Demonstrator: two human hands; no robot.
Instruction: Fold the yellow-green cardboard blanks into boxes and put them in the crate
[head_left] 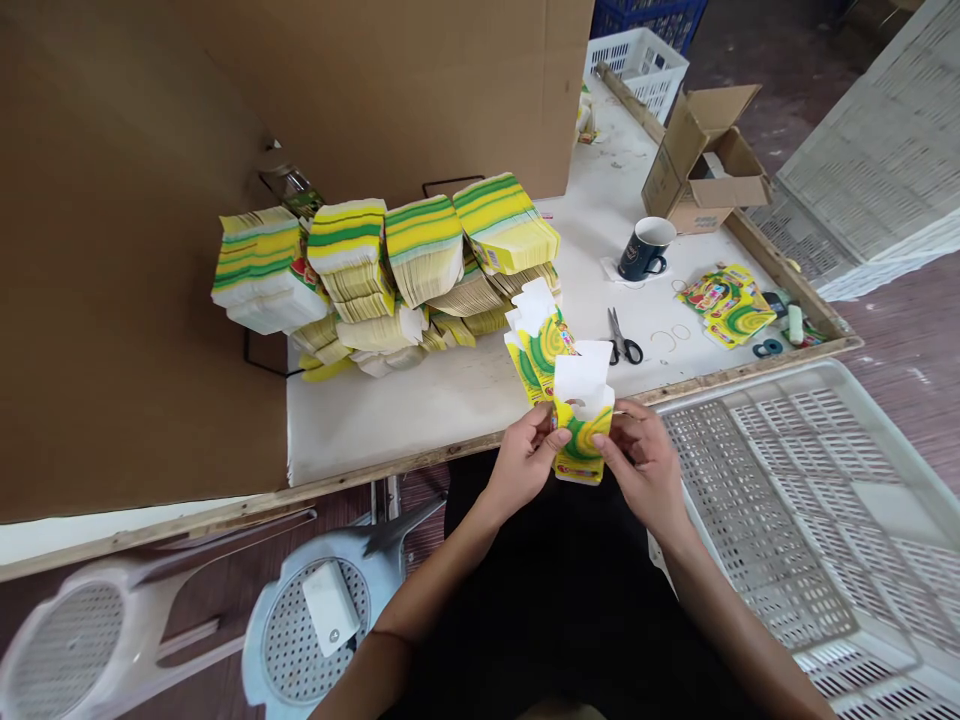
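Between my two hands is a small yellow and green printed carton (584, 447), its white top flap standing up. My left hand (525, 450) pinches its left side, thumb on the front face. My right hand (645, 460) grips the right side, with the thumb also on the front. Just behind it, a few flat cartons (536, 340) of the same print lie at the table's edge. Stacked bundles of flat cartons (424, 245) fill the table's left part. Black-handled scissors (624, 340) lie to the right of the held carton.
A dark mug (646, 250) and an open cardboard box (701, 170) stand on the table (420, 410). More flat cartons (727, 305) lie near its right corner. A white plastic crate (825, 480) is at my right, a blue stool (300, 620) at my left. Large cardboard (375, 90) stands behind.
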